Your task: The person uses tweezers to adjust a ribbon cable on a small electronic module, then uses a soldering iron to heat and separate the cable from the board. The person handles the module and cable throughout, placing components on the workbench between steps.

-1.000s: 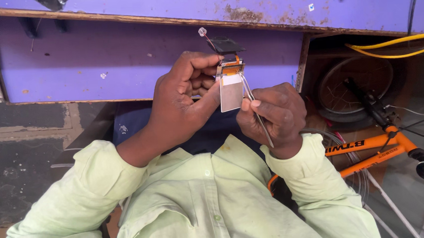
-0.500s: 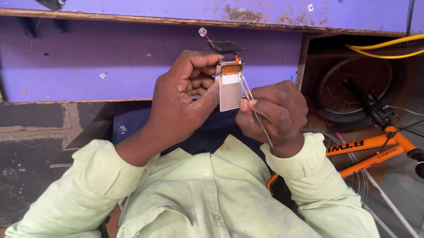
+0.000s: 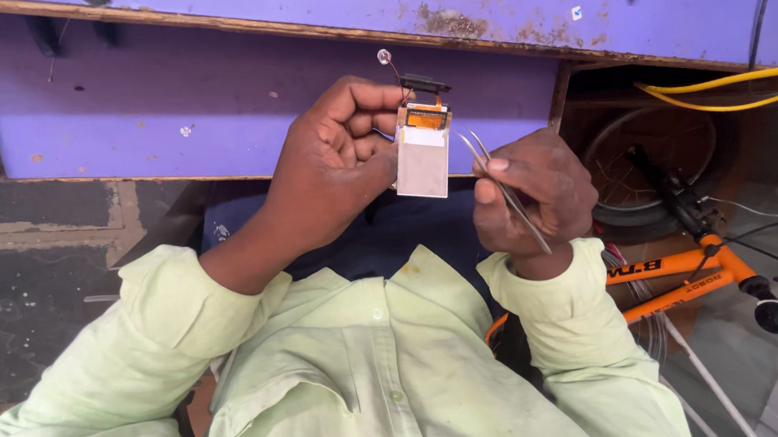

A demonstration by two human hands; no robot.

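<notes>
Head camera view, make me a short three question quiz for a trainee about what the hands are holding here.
1. True or false: the left hand holds the small silver display module by its edge.
2. What does the right hand hold? A) a screwdriver B) metal tweezers C) a soldering iron
3. Fill in: the orange bicycle lies to the person's ____ side, under the purple bench.

Key
1. True. The fingers pinch the module, whose orange flex strip is at the top.
2. B. The tweezer tips point up toward the module's right edge.
3. Right.
</notes>
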